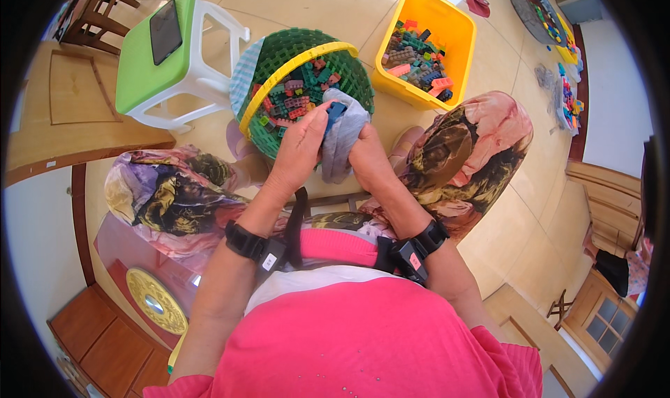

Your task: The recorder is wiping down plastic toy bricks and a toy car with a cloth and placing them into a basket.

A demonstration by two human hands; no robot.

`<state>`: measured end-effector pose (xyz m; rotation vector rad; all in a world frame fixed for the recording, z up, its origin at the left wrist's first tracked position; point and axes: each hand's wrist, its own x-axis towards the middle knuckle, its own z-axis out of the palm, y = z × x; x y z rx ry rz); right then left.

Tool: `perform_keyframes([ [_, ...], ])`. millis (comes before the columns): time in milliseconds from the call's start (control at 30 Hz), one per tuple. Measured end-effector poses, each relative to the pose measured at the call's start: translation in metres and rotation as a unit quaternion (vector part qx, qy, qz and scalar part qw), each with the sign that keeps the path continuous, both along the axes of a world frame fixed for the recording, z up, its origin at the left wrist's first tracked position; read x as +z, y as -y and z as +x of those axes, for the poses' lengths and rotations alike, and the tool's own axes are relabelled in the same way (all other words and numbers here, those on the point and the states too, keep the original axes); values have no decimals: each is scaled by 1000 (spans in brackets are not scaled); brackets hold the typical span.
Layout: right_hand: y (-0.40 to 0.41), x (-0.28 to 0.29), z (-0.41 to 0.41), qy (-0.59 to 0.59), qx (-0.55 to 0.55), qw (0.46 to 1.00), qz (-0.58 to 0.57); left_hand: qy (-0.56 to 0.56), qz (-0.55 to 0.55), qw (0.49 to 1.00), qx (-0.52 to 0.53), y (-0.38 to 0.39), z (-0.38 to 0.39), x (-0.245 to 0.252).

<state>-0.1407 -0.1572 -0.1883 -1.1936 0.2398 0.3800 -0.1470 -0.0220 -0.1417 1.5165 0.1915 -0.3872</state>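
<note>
Between thumb and fingers my left hand point(299, 146) grips a dark blue toy building brick point(335, 114). My right hand point(368, 154) holds a grey cloth point(343, 149), which is bunched around the brick's right side and hides part of it. Both hands are over the near rim of a green woven basket point(361, 84) with a yellow handle point(290, 73). Inside the basket lie many loose bricks point(298, 102), mostly green, red and pink. A blue-and-white striped cloth point(246, 73) hangs over the basket's left rim.
A yellow plastic bin point(455, 32) with mixed bricks stands right of the basket. On the left, a green-and-white stool point(131, 84) carries a dark tablet or phone point(166, 32). Farther right are a grey tub point(523, 11) and bagged colourful pieces point(568, 102). My knees flank the basket.
</note>
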Motion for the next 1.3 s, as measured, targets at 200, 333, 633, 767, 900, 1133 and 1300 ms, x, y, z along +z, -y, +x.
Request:
perform_keyframes([
  [200,3,1,3,43,38,998,-25,105,115,988,-24,-1,0,-4],
  [333,2,-1,3,56,24,995,-81,159,147,976,-35,-6,5,-13],
  [633,4,14,0,8,101,995,-24,-107,-122,983,89,-6,10,-14],
  [767,3,-4,-3,48,82,989,-116,-82,-40,996,8,-5,8,-16],
  [900,3,2,-1,89,122,984,-94,176,67,982,-2,-4,3,-29],
  [1133,2,-12,-5,132,163,937,-281,257,164,952,-24,-6,6,-37],
  [1300,2,14,2,-97,-18,994,49,-128,-217,964,89,-19,11,-11],
])
